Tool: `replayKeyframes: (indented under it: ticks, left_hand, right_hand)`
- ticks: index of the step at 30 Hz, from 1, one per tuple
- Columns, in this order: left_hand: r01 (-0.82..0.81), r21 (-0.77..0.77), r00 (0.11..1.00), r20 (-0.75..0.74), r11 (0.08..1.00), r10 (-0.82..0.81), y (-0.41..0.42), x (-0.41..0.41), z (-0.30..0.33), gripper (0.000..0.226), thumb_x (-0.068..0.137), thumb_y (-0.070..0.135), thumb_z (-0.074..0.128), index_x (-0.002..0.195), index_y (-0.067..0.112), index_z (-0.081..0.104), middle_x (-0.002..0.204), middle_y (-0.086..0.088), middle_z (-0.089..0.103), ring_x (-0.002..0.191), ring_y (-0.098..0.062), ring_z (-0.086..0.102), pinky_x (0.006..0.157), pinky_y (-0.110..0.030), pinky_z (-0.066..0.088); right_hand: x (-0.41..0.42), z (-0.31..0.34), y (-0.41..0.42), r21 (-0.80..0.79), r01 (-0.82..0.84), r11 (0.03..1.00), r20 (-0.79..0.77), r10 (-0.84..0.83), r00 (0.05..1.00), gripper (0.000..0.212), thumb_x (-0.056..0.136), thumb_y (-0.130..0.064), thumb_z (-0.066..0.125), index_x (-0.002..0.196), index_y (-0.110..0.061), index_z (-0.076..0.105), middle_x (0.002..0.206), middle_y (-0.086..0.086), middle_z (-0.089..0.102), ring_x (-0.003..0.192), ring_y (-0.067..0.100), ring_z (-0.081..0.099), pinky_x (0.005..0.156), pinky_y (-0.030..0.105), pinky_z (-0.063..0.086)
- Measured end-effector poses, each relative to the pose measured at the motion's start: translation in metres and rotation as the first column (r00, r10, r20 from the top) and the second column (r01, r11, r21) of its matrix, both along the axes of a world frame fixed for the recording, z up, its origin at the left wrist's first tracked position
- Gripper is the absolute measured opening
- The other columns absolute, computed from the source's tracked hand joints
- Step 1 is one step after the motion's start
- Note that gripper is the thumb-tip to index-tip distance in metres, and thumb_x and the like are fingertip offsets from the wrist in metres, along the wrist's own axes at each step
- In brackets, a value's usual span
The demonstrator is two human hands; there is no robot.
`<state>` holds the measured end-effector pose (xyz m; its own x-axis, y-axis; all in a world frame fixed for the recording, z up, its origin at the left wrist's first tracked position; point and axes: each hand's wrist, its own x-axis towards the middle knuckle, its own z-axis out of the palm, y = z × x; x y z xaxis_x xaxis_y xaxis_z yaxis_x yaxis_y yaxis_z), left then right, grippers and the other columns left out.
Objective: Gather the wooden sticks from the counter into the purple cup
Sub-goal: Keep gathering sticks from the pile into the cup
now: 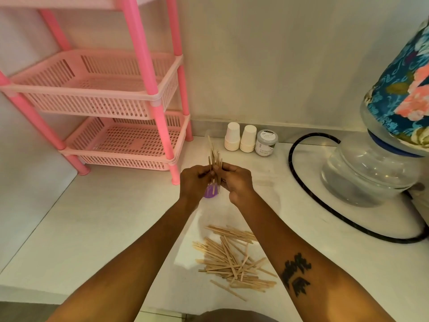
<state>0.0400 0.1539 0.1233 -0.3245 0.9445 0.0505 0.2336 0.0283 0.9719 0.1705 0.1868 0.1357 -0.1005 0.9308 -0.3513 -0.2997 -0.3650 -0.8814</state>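
Observation:
A bundle of wooden sticks [214,156] stands upright between my hands at the middle of the counter. My left hand [195,182] and my right hand [235,181] both pinch this bundle from either side. Just below them a small part of the purple cup [210,191] shows, mostly hidden by my hands; the sticks' lower ends reach down toward it. A loose pile of several wooden sticks [234,261] lies on the white counter [92,228], nearer to me, between my forearms.
A pink plastic basket rack [120,135] stands at the back left. Two stacks of white paper cups [240,140] and a small jar [266,142] sit by the wall. A water bottle [371,173] with a floral cover and a black hose [325,205] fill the right side.

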Motion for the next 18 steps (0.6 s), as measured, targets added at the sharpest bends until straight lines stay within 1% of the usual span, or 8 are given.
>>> replayKeyframes:
  ticks: [1,3,7,12,15,18]
  left_hand:
    - [0.008,0.003,0.999,-0.033,1.000,-0.008,0.003,-0.002,0.002,0.017,0.093,0.007,0.072,0.109,0.008,0.079,0.092,-0.009,0.078,0.086,-0.027,0.076,0.087,-0.048,0.063]
    - [0.017,0.009,0.996,-0.083,1.000,-0.016,0.011,-0.006,0.006,0.017,0.093,0.008,0.072,0.109,0.008,0.080,0.093,-0.011,0.078,0.086,-0.029,0.075,0.087,-0.052,0.061]
    - [0.029,0.017,0.987,-0.161,0.999,-0.026,0.024,-0.011,0.012,0.018,0.094,0.009,0.072,0.109,0.010,0.080,0.095,-0.009,0.079,0.089,-0.026,0.075,0.088,-0.050,0.062]
    - [0.047,0.033,0.975,-0.220,0.998,-0.039,0.036,-0.018,0.016,0.020,0.093,0.004,0.070,0.110,0.009,0.079,0.096,-0.012,0.079,0.089,-0.028,0.074,0.086,-0.050,0.062]
    - [0.055,0.020,0.960,-0.277,0.998,-0.047,0.042,-0.020,0.014,0.023,0.094,0.005,0.070,0.115,0.007,0.078,0.102,-0.015,0.078,0.092,-0.030,0.074,0.088,-0.048,0.061]
    - [0.051,0.002,0.933,-0.357,0.999,-0.047,0.046,-0.023,0.009,0.023,0.095,0.009,0.070,0.117,0.006,0.077,0.103,-0.016,0.079,0.093,-0.030,0.074,0.089,-0.048,0.061]
  right_hand:
    - [-0.001,0.002,0.004,-0.005,0.000,1.000,-0.017,0.000,1.000,0.020,0.084,-0.002,0.081,0.104,-0.004,0.080,0.092,0.014,0.081,0.076,0.023,0.078,0.066,0.029,0.062]
    - [-0.005,0.004,0.012,-0.015,-0.002,1.000,-0.040,0.001,0.999,0.024,0.084,-0.002,0.081,0.108,-0.002,0.079,0.095,0.015,0.080,0.077,0.023,0.078,0.071,0.033,0.063]
    - [-0.012,0.004,0.026,-0.022,0.005,1.000,-0.039,-0.005,0.999,0.028,0.084,-0.003,0.081,0.112,-0.003,0.078,0.099,0.010,0.081,0.090,0.025,0.079,0.083,0.038,0.064]
    - [-0.019,-0.001,0.037,-0.002,0.006,1.000,-0.052,-0.006,0.999,0.029,0.084,-0.006,0.081,0.113,-0.006,0.078,0.102,0.007,0.081,0.098,0.025,0.078,0.090,0.038,0.062]
    - [-0.025,-0.006,0.042,-0.001,0.017,1.000,0.023,-0.017,1.000,0.026,0.088,-0.010,0.079,0.114,-0.011,0.078,0.104,0.002,0.081,0.100,0.024,0.077,0.093,0.038,0.061]
    - [-0.031,-0.014,0.043,-0.016,0.019,1.000,0.061,-0.018,0.998,0.020,0.093,-0.013,0.074,0.112,-0.016,0.079,0.101,-0.002,0.081,0.097,0.021,0.077,0.089,0.034,0.062]
